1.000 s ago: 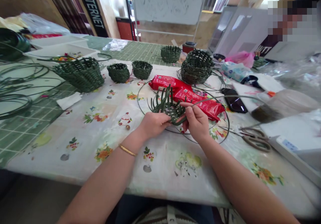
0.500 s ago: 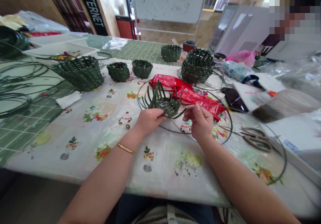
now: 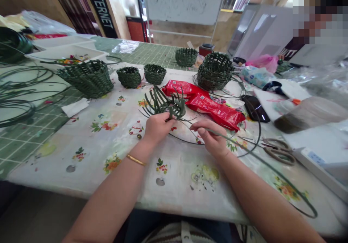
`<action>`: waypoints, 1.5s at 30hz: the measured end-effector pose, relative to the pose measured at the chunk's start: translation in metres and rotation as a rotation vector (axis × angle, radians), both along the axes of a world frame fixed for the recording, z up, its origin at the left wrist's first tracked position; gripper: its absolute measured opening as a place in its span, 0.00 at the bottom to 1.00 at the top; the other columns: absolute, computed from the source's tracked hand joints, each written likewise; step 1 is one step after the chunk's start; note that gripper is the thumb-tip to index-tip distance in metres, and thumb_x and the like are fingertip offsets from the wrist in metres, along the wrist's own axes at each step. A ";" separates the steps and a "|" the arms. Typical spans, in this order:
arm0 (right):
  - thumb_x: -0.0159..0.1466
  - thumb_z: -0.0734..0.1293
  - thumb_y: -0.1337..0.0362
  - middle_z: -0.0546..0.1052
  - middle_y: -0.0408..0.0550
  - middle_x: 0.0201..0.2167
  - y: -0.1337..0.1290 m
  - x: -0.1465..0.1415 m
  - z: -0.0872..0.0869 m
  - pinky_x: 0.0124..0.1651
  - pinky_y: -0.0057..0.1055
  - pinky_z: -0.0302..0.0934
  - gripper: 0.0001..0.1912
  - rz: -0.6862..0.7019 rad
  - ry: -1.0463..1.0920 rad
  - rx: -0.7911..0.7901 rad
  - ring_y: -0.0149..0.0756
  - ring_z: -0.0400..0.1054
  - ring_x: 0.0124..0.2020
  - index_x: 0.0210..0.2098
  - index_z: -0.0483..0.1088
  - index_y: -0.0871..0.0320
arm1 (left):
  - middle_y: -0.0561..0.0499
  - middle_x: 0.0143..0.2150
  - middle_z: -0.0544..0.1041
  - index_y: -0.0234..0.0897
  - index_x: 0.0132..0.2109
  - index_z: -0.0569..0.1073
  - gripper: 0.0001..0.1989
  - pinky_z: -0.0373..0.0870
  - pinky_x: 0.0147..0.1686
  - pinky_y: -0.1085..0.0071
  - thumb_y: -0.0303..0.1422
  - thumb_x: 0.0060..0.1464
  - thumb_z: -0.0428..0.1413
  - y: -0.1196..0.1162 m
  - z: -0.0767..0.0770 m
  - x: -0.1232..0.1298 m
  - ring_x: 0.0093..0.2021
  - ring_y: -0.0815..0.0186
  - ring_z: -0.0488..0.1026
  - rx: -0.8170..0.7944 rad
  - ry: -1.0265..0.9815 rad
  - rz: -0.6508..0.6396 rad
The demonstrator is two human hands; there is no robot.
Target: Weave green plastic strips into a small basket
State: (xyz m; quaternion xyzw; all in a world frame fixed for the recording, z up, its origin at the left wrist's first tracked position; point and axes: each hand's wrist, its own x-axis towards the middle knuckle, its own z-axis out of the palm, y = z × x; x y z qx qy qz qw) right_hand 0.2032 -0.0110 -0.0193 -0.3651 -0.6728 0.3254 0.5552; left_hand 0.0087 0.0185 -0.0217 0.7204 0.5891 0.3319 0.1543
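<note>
At mid-table, left hand (image 3: 159, 128) clenches the half-woven basket (image 3: 175, 108), right hand (image 3: 210, 137) pinches a strip (image 3: 239, 147), seemingly due for weaving in.

The table (image 3: 40, 141) is covered by a green grid mat, with a flowered plastic cloth (image 3: 174, 196) spread over it. Five woven green baskets stand on the cloth and mat: three small ones (image 3: 128, 77) in a loose row, a larger one (image 3: 88, 79) at the left, and a stacked pair (image 3: 214, 71) further right. Two red packets (image 3: 203, 105) lie side by side near a loop of green strip (image 3: 185, 141). A black phone (image 3: 255, 108), brown-handled scissors (image 3: 280, 151), a crumpled tissue (image 3: 74, 107) and a white tray (image 3: 67, 52) lie about, with coiled green strips (image 3: 19, 108) at the far left.
</note>
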 end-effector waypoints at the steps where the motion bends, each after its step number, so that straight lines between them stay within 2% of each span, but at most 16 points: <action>1: 0.59 0.65 0.52 0.77 0.48 0.27 0.002 0.000 -0.002 0.35 0.35 0.66 0.14 -0.041 0.022 -0.031 0.36 0.72 0.30 0.31 0.74 0.56 | 0.52 0.29 0.79 0.39 0.38 0.77 0.10 0.64 0.28 0.72 0.37 0.52 0.55 0.001 -0.001 -0.001 0.29 0.65 0.73 0.001 -0.039 0.036; 3: 0.60 0.62 0.47 0.76 0.47 0.23 0.013 0.004 -0.007 0.28 0.32 0.65 0.20 -0.185 0.049 -0.202 0.34 0.70 0.23 0.28 0.72 0.58 | 0.53 0.27 0.78 0.40 0.38 0.77 0.10 0.63 0.27 0.73 0.38 0.50 0.56 0.001 -0.002 -0.001 0.27 0.67 0.72 0.011 -0.079 0.082; 5: 0.60 0.58 0.44 0.72 0.45 0.16 0.026 0.012 -0.010 0.20 0.28 0.58 0.25 -0.328 -0.071 -0.417 0.32 0.65 0.16 0.23 0.69 0.59 | 0.54 0.27 0.78 0.40 0.36 0.77 0.09 0.62 0.26 0.73 0.37 0.51 0.56 0.000 -0.001 0.000 0.27 0.67 0.72 0.013 -0.024 0.058; 8: 0.56 0.64 0.49 0.61 0.41 0.07 0.036 0.023 -0.003 0.17 0.27 0.50 0.22 -0.366 -0.273 -0.512 0.30 0.57 0.11 0.13 0.64 0.57 | 0.53 0.27 0.78 0.40 0.29 0.76 0.09 0.59 0.25 0.72 0.37 0.53 0.54 -0.002 0.004 0.004 0.29 0.66 0.72 0.009 0.175 0.008; 11: 0.54 0.68 0.55 0.61 0.42 0.08 0.023 0.020 0.015 0.23 0.30 0.52 0.20 -0.449 -0.463 -0.410 0.33 0.60 0.16 0.11 0.63 0.56 | 0.51 0.27 0.78 0.40 0.27 0.74 0.13 0.56 0.24 0.71 0.38 0.55 0.52 -0.002 0.007 0.008 0.29 0.64 0.72 0.022 0.318 0.001; 13: 0.59 0.64 0.54 0.71 0.48 0.17 0.010 0.010 0.023 0.32 0.34 0.57 0.17 -0.527 -0.766 -0.119 0.39 0.67 0.25 0.18 0.69 0.56 | 0.51 0.28 0.78 0.40 0.28 0.74 0.13 0.55 0.24 0.70 0.39 0.56 0.50 -0.002 0.008 0.010 0.30 0.64 0.72 0.039 0.357 0.005; 15: 0.62 0.62 0.55 0.77 0.53 0.32 0.002 -0.001 0.023 0.45 0.40 0.58 0.14 -0.461 -0.922 0.176 0.44 0.69 0.39 0.31 0.73 0.57 | 0.51 0.29 0.78 0.40 0.28 0.74 0.13 0.56 0.25 0.70 0.39 0.56 0.50 -0.001 0.007 0.011 0.30 0.63 0.73 0.042 0.375 0.005; 17: 0.63 0.61 0.57 0.77 0.56 0.40 0.002 -0.009 0.014 0.51 0.42 0.55 0.14 -0.337 -1.003 0.282 0.46 0.68 0.45 0.38 0.73 0.60 | 0.50 0.29 0.78 0.39 0.28 0.74 0.13 0.57 0.25 0.71 0.39 0.55 0.51 -0.001 0.007 0.011 0.31 0.63 0.73 0.032 0.378 0.007; 19: 0.65 0.59 0.60 0.77 0.56 0.37 0.006 -0.012 0.002 0.46 0.37 0.58 0.14 -0.220 -1.056 0.237 0.43 0.69 0.41 0.41 0.72 0.62 | 0.50 0.30 0.78 0.39 0.28 0.74 0.11 0.59 0.27 0.71 0.38 0.54 0.52 0.000 0.008 0.008 0.32 0.63 0.73 0.013 0.356 -0.013; 22: 0.67 0.55 0.62 0.76 0.52 0.31 0.013 -0.010 -0.006 0.36 0.31 0.58 0.16 -0.165 -1.045 0.182 0.38 0.69 0.34 0.42 0.72 0.61 | 0.51 0.30 0.78 0.38 0.30 0.74 0.10 0.61 0.29 0.73 0.36 0.54 0.52 0.002 0.011 0.001 0.32 0.65 0.73 -0.007 0.214 -0.126; 25: 0.67 0.54 0.60 0.75 0.50 0.29 0.013 -0.008 0.000 0.32 0.29 0.54 0.18 -0.149 -1.017 0.178 0.35 0.68 0.31 0.38 0.73 0.59 | 0.54 0.25 0.74 0.37 0.30 0.73 0.12 0.60 0.28 0.74 0.37 0.56 0.51 0.002 0.015 -0.003 0.26 0.68 0.69 -0.012 0.061 -0.184; 30: 0.64 0.56 0.61 0.77 0.49 0.26 0.007 -0.015 0.010 0.27 0.31 0.45 0.17 -0.140 -1.182 -0.060 0.35 0.66 0.25 0.30 0.74 0.58 | 0.55 0.18 0.65 0.35 0.22 0.67 0.14 0.53 0.24 0.73 0.36 0.53 0.53 -0.002 0.015 0.001 0.22 0.69 0.62 -0.009 0.116 -0.114; 34: 0.65 0.55 0.58 0.76 0.47 0.25 0.007 -0.015 0.010 0.26 0.30 0.43 0.19 -0.115 -1.083 -0.155 0.33 0.63 0.24 0.31 0.75 0.57 | 0.57 0.17 0.62 0.35 0.23 0.67 0.14 0.53 0.24 0.74 0.36 0.54 0.52 -0.003 0.014 -0.001 0.21 0.71 0.59 -0.028 -0.047 -0.143; 36: 0.65 0.56 0.55 0.74 0.45 0.23 0.007 -0.012 0.009 0.26 0.28 0.44 0.19 -0.079 -0.937 -0.203 0.31 0.61 0.23 0.31 0.75 0.57 | 0.58 0.17 0.61 0.35 0.23 0.67 0.14 0.53 0.24 0.75 0.37 0.54 0.52 -0.003 0.016 -0.003 0.21 0.72 0.59 -0.031 -0.137 -0.158; 39: 0.61 0.60 0.55 0.72 0.42 0.21 0.006 -0.008 0.009 0.26 0.26 0.47 0.16 -0.013 -0.681 -0.291 0.28 0.59 0.22 0.31 0.75 0.58 | 0.59 0.16 0.59 0.35 0.21 0.65 0.15 0.52 0.23 0.75 0.36 0.53 0.53 -0.004 0.022 -0.003 0.20 0.73 0.57 -0.050 -0.153 -0.173; 45: 0.57 0.64 0.52 0.56 0.36 0.13 0.008 -0.012 0.019 0.22 0.26 0.42 0.18 0.026 -0.427 -0.468 0.24 0.47 0.17 0.22 0.72 0.61 | 0.59 0.16 0.61 0.35 0.23 0.67 0.13 0.53 0.19 0.76 0.35 0.53 0.54 -0.010 0.031 -0.001 0.18 0.75 0.57 -0.106 -0.262 -0.193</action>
